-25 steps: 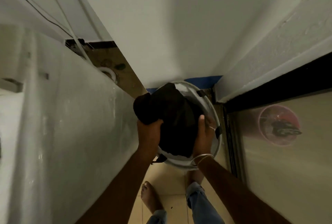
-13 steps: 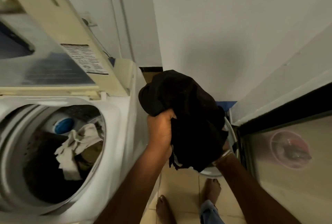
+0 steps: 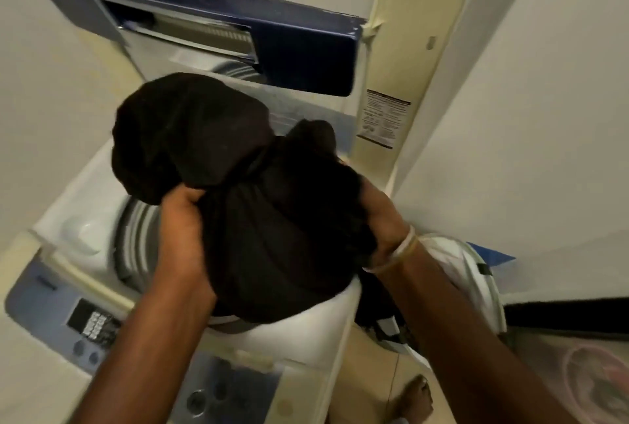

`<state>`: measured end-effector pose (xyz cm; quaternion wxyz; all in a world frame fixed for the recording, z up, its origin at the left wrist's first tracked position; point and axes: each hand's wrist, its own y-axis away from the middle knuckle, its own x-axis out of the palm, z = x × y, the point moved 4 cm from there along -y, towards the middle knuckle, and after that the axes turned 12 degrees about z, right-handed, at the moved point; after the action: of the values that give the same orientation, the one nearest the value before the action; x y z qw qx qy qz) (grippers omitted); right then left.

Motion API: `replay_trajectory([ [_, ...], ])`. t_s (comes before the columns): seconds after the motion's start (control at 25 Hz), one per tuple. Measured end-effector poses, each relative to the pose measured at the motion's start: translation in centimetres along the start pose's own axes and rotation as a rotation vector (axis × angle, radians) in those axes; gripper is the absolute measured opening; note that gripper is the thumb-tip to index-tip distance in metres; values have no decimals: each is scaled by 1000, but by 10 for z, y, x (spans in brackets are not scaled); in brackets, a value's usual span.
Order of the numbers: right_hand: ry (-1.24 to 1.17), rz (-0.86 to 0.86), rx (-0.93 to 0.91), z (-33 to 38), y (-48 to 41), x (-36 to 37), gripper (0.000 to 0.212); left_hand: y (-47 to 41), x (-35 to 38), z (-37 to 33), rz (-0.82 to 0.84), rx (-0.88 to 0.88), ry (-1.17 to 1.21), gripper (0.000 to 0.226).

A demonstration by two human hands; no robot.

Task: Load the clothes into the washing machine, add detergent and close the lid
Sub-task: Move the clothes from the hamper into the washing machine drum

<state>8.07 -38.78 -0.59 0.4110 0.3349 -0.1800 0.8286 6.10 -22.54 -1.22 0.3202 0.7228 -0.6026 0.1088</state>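
— Clothes (image 3: 245,192): where are they held?
— Above the drum (image 3: 136,239), by its right rim, bunched in the left hand (image 3: 183,233); the right hand (image 3: 381,216) is half buried, so its grip cannot be told.
— Advice?
— They should be centred over the opening before being released.

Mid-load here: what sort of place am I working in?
Probably a cramped home laundry corner: a top-loading washing machine with its lid raised, black clothes held over it, a white laundry basket beside it.

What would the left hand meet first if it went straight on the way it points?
The left hand grips the black clothes; beyond them, likely the raised lid, though depth is unclear.
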Motion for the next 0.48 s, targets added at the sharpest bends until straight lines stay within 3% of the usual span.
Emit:
replay_trajectory([
  [0.04,27,99,25,-13,-30,13,31,-6,-19,-16,-5,25,-38,25],
  [0.16,399,-123,94,-68,-101,10,26,-38,-109,-34,-209,-44,-82,28],
  [0.28,720,-342,172,-129,-145,-26,30,-62,-162,-11,-339,-211,-376,18],
  [0.4,984,-281,671,-191,-157,-69,59,-79,-174,27,-233,-470,-669,28],
  [0.48,1194,-201,875,-210,-154,-98,75,-88,-171,43,-137,-499,-932,32],
])
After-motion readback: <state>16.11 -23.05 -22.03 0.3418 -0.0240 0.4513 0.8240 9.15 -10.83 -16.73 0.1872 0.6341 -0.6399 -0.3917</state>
